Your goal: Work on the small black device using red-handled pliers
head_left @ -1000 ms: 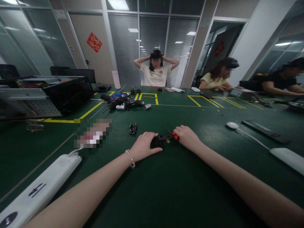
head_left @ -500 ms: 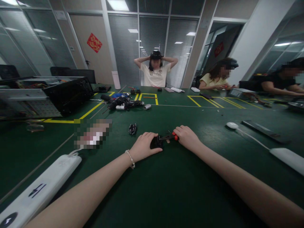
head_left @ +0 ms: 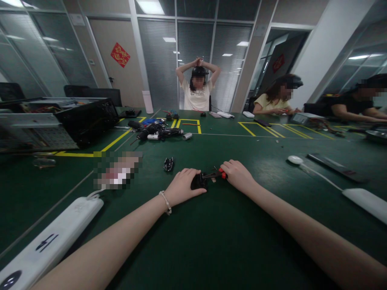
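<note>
On the green table (head_left: 193, 233), my left hand (head_left: 183, 185) is closed round a small black part (head_left: 198, 182), thumb on the near side and fingers on the far side. My right hand (head_left: 237, 174) grips the red handles of pliers (head_left: 215, 174), whose dark jaws point left and reach the black part. Whether the jaws pinch anything is too small to tell. A small brownish piece (head_left: 213, 180) lies just below the pliers. Beyond my left hand sits another small black part (head_left: 168, 164) with shiny details.
A white power strip (head_left: 57, 241) lies at left, near a blurred-out object (head_left: 119, 171). An open computer case (head_left: 84, 125) stands far left. Tools and a drill (head_left: 148, 131) are piled mid-table. At right are a white strip (head_left: 367, 203) and a dark bar (head_left: 334, 167). Several people sit opposite.
My hands, the pliers and the black part hold almost the same place. The person opposite has raised their hands from behind the head to above it.
</note>
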Demonstrator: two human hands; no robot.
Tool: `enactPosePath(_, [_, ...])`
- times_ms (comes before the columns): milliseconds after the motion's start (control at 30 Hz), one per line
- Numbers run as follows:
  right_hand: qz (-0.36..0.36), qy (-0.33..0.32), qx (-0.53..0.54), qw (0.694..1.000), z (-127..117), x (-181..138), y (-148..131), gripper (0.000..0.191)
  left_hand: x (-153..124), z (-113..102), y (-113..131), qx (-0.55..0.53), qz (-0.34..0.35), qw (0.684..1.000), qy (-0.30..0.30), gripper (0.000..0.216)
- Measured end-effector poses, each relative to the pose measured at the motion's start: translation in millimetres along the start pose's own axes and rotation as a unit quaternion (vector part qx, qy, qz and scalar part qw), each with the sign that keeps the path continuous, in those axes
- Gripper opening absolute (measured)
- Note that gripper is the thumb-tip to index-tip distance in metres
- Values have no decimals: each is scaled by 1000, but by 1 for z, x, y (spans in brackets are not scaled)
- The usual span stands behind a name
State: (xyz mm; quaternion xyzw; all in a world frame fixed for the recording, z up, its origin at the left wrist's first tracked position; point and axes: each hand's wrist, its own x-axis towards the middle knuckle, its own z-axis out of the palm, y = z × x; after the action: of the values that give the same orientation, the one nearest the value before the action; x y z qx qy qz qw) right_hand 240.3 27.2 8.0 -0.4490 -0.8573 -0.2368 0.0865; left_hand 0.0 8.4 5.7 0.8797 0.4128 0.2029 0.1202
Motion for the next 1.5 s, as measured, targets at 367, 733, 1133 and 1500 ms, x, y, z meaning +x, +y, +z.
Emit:
enactPosePath(367, [-4,-5,1,1000,1,2,0,17,1,3,-3,7,11,1000,12,58])
enactPosePath(733, [-8,1,2,1000,4,2,3,16,0,0,0,6,3,1000,3,58])
enactPosePath(1133, [-8,-8,13,1000,3,3,4,17,0,1,-2,5,8,1000,4,59])
enactPosePath(1500, [-9,-12,9,1000,6,2,6,17,0,2,-2,7,7,1000,8,59])
